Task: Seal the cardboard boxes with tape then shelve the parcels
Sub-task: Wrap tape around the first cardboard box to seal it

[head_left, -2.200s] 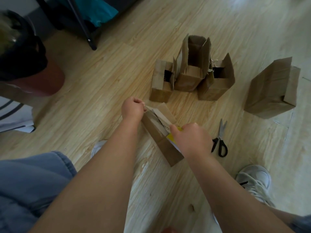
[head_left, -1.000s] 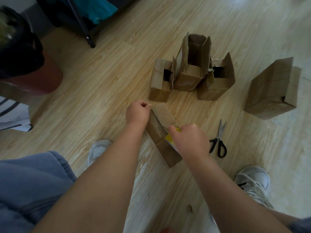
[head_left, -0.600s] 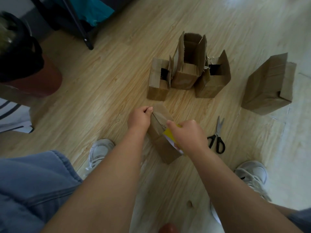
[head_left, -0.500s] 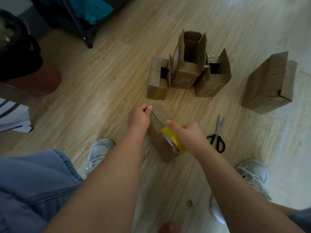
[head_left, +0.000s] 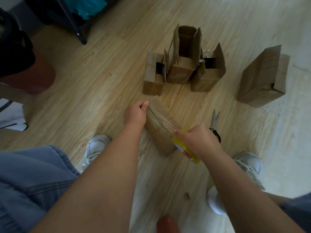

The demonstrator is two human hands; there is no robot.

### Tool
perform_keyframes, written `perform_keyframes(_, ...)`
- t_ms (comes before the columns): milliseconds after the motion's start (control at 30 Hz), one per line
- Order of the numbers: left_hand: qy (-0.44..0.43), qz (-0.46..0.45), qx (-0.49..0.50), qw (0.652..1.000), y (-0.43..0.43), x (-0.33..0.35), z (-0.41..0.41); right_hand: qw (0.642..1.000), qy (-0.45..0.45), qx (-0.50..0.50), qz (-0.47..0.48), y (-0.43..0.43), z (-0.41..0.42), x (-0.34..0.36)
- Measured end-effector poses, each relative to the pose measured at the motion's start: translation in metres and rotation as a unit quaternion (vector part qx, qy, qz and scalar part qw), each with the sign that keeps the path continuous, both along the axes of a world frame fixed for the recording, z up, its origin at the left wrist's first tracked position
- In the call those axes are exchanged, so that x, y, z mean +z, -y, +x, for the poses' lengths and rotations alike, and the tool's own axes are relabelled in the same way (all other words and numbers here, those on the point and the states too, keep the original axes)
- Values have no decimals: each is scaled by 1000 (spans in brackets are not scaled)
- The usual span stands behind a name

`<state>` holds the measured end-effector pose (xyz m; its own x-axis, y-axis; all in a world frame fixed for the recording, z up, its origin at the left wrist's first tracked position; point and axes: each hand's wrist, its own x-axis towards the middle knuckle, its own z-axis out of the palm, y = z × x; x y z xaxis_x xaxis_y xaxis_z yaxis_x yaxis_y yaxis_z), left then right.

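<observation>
Lying on pale woodgrain floor (head_left: 101, 78), creased cardboard box (head_left: 159, 126) — left hand (head_left: 135, 113) pinches its far end, right hand (head_left: 200, 142) grips yellow tape roll (head_left: 186, 148).

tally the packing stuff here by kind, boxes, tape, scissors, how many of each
brown cardboard boxes: 5
yellow tape roll: 1
black-handled scissors: 1
total: 7

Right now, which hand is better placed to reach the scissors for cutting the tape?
Likely the right hand: the scissors lie just beside it, though it holds the tape roll. The left hand is across the box, gripping its far end.
</observation>
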<state>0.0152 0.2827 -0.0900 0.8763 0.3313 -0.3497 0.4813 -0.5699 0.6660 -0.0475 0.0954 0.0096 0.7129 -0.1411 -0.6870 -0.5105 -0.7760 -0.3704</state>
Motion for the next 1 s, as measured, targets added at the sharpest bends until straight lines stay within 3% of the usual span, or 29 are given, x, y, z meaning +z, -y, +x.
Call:
perform_keyframes(300, 5, 22, -2, 1000, 5, 3, -6, 999, -6, -41, 10, 17, -14, -10)
perform_keyframes(567, 1, 33, 2, 999, 5, 2, -7, 999, -10, 13, -41, 24, -18, -18)
perform_keyframes(1000, 4, 59, -10, 998, 6, -1, -9, 998, -16, -4, -63, 23, -33, -50)
